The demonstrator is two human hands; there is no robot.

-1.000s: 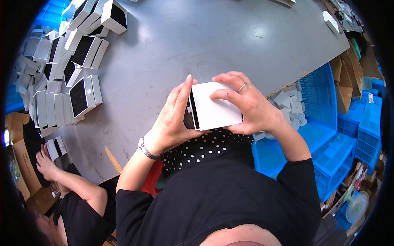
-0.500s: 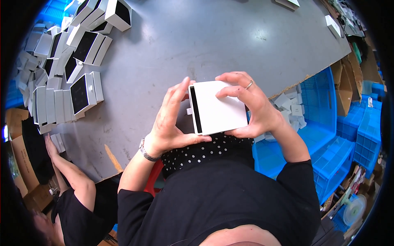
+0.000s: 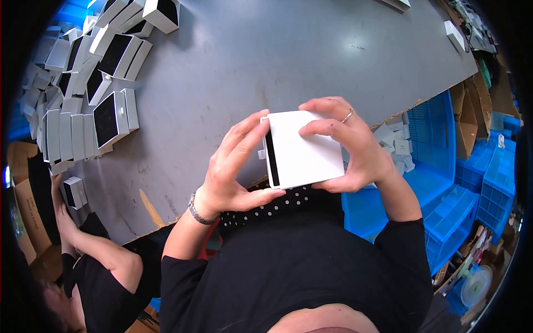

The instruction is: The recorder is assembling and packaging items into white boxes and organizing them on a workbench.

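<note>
A flat white drawer-style box (image 3: 308,158) is held over my lap at the table's near edge. It is slid slightly apart, leaving a narrow black strip (image 3: 272,161) along its left side, and a small white pull tab (image 3: 262,154) sticks out there. My left hand (image 3: 229,169) grips the left edge between the fingers at the far corner and the thumb at the near corner. With my right hand (image 3: 360,145) I hold the white sleeve: one fingertip rests on top, another finger is at the far edge and the thumb at the near edge.
Several white boxes with black faces (image 3: 114,114) stand in rows on the grey table (image 3: 222,61) at the left. A co-worker's arm (image 3: 91,236) reaches near a small box (image 3: 74,192). At the right, a blue crate (image 3: 436,144) holds small white boxes; more crates stand beyond.
Both hands and the box have shifted slightly right and toward me. The co-worker's hand has moved off the small box at the left, which now shows a dark face.
</note>
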